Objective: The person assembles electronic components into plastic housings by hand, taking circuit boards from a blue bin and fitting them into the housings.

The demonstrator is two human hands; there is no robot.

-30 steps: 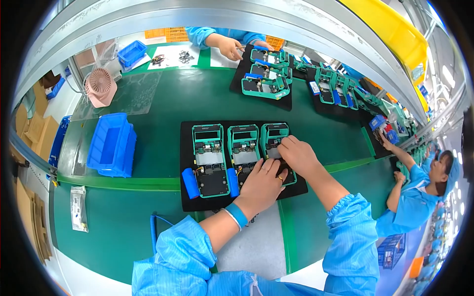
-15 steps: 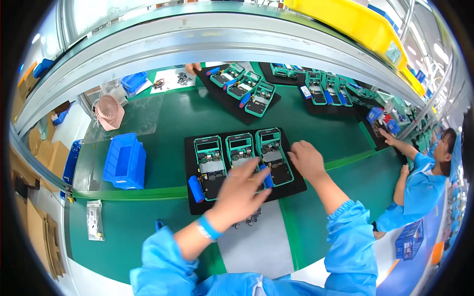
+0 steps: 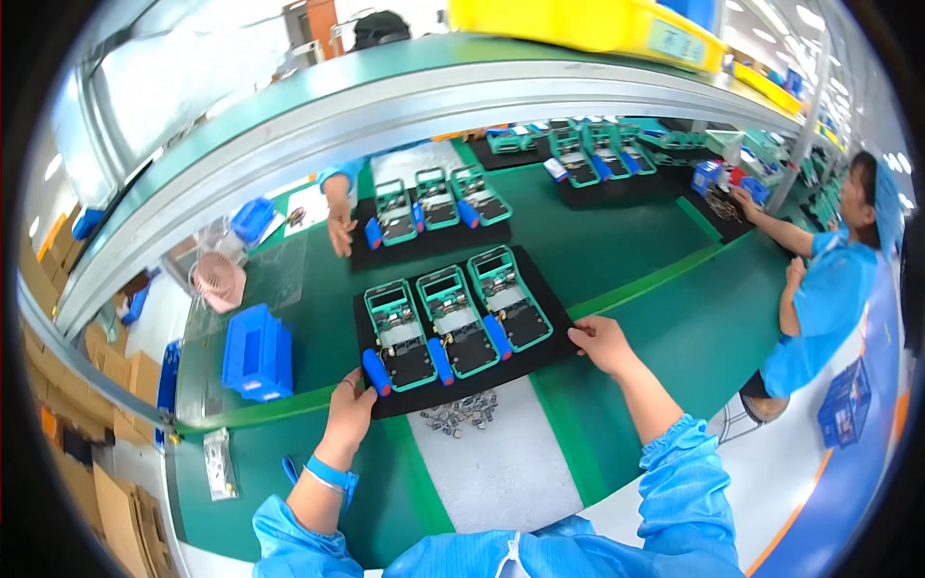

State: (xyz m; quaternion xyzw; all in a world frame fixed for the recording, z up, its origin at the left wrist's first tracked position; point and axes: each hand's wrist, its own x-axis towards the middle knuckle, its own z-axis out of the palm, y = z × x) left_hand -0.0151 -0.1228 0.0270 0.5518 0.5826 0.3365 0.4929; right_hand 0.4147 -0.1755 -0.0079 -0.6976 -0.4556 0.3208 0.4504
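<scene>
Off the green housings [image 3: 462, 328] now, the left hand [image 3: 349, 411] and right hand [image 3: 605, 345] are pinching the black mat [image 3: 407, 399], holding the set together

Black mat [image 3: 414, 397] at the center of the scene, set askew with its right end farther than its left. It bears three open green cases, left [image 3: 401, 332], middle [image 3: 456, 318] and right [image 3: 509, 297], side by side in a row, circuit parts exposed toward the far end and black panels near. A blue cylinder [image 3: 377, 372] lies at each case's near left side.
</scene>
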